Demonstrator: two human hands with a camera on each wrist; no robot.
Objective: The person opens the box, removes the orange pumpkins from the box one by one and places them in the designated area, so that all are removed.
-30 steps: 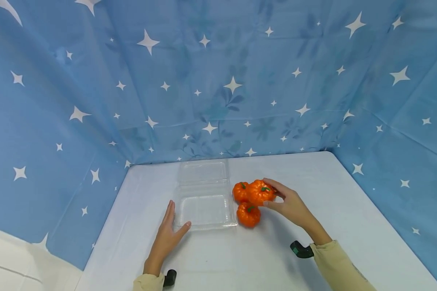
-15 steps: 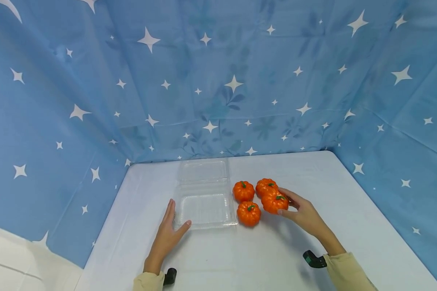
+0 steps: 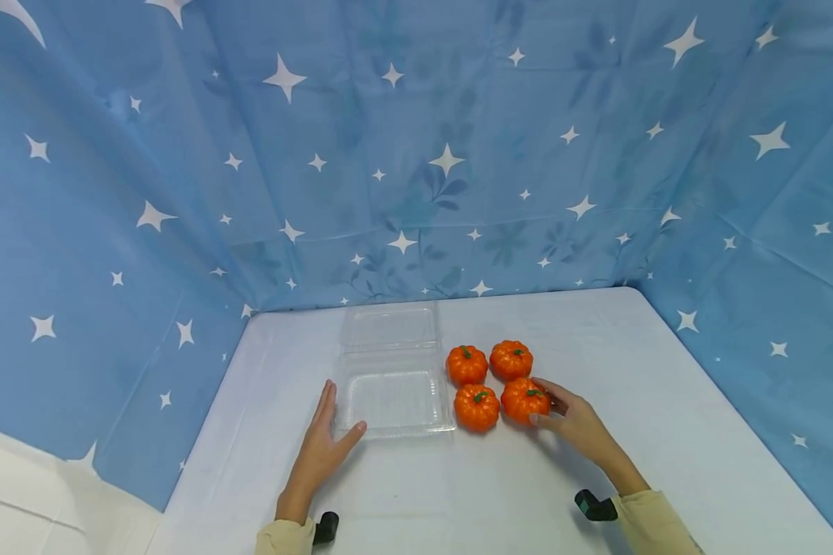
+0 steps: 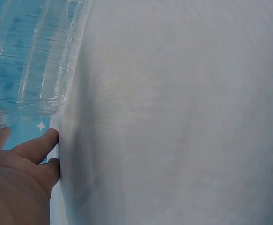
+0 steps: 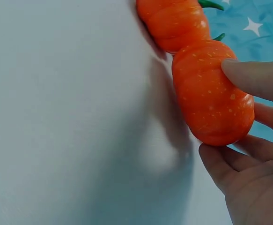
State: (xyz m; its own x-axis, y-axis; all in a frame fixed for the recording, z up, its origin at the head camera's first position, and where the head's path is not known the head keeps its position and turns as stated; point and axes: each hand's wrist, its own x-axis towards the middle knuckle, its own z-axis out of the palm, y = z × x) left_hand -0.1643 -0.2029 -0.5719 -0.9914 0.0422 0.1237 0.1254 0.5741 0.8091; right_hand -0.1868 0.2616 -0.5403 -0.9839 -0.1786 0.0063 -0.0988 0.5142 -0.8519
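My right hand [image 3: 578,425] grips a small orange toy pumpkin [image 3: 524,399] with a green stem, thumb on one side and fingers on the other. In the right wrist view this held pumpkin [image 5: 213,93] is low over the white table, close to a second one. Beside it in the head view are a front-left pumpkin [image 3: 477,408], a back-left pumpkin [image 3: 467,365] and a back-right pumpkin [image 3: 511,360], forming a two-by-two cluster. My left hand [image 3: 322,453], fingers extended and thumb spread, is at the near left corner of a clear plastic clamshell box [image 3: 391,401].
The box's lid [image 3: 389,327] lies folded open toward the back of the white table [image 3: 416,493]. Blue star-patterned curtains [image 3: 416,169] close off the back and both sides.
My right hand has carried the pumpkin right and toward me, from over the cluster down to its front-right spot. The back-right pumpkin has come into view. My left hand stays put.
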